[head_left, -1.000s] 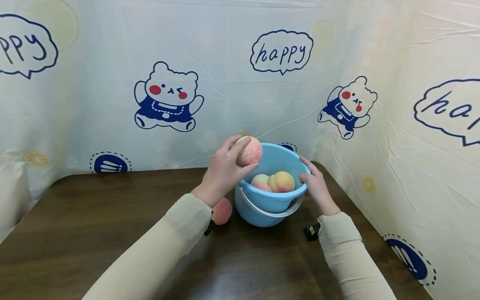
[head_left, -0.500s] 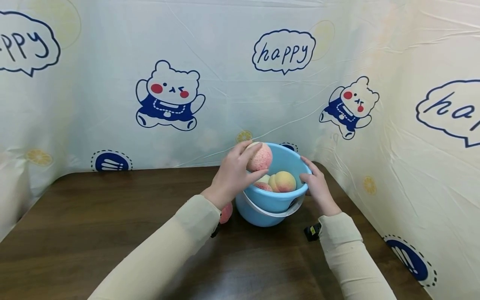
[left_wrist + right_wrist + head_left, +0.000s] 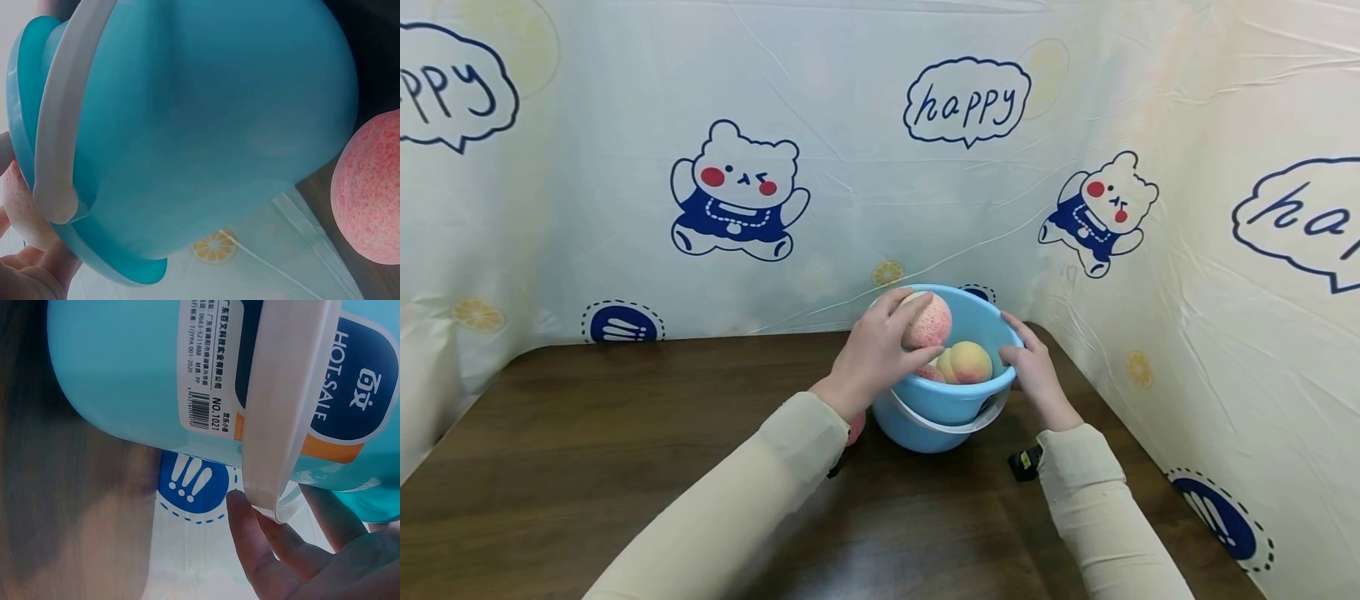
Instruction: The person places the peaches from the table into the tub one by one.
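In the head view my left hand (image 3: 876, 346) grips a pink speckled peach (image 3: 929, 321) over the left part of a blue bucket (image 3: 936, 404). My right hand (image 3: 1033, 367) holds the bucket's right rim, fingers outside and thumb toward the inside. Several peaches lie in the bucket, among them a yellow peach (image 3: 972, 363). Another pink peach (image 3: 372, 187) rests on the table beside the bucket's base, mostly hidden behind my left wrist in the head view. A white handle (image 3: 290, 394) hangs down along the bucket's front, close to my right fingers in the right wrist view.
The bucket stands on a dark brown wooden table (image 3: 625, 450). A printed curtain (image 3: 850, 167) with bears and "happy" bubbles closes off the back and right side, near the bucket. A black wrist device (image 3: 1025, 463) sits under the right cuff.
My left hand has carried the peach rightward and slightly down over the bucket. The left sleeve now covers more of the peach on the table. My right hand stays on the rim.
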A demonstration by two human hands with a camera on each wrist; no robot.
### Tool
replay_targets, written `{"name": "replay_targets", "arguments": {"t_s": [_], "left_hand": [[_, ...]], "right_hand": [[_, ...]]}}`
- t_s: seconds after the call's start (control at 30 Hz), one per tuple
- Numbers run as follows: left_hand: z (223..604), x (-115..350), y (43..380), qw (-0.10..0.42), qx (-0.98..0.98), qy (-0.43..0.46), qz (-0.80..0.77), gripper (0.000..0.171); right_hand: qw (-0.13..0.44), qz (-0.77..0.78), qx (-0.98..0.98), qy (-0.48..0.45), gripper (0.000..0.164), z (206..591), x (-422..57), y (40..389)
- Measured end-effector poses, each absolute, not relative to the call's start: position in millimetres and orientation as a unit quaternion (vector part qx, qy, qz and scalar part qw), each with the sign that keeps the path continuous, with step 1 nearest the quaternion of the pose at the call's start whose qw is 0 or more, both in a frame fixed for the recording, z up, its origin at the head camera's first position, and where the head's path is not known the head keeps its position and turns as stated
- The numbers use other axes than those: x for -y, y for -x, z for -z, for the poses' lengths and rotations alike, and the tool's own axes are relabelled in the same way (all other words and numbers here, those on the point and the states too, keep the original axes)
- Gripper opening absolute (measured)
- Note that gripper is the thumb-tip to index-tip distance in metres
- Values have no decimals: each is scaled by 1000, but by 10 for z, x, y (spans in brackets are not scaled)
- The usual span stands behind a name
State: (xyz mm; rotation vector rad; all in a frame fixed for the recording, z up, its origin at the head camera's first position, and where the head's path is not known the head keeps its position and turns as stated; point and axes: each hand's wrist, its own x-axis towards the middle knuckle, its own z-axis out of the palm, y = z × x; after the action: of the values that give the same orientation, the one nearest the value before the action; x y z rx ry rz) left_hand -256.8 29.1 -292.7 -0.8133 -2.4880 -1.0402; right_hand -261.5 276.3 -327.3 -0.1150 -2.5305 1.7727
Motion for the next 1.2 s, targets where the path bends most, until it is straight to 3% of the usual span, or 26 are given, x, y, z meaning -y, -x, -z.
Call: {"name": "replay_targets", "arguments": {"t_s": [0.7, 1.2], "left_hand": [[2976, -329, 2569, 178, 870, 318, 332, 66], [2986, -279, 2576, 142, 890, 325, 288, 70]], "right_hand": [[19, -575, 817, 43, 71, 3262, -2762, 2624], [18, -574, 818, 43, 72, 3254, -2759, 2616]]}}
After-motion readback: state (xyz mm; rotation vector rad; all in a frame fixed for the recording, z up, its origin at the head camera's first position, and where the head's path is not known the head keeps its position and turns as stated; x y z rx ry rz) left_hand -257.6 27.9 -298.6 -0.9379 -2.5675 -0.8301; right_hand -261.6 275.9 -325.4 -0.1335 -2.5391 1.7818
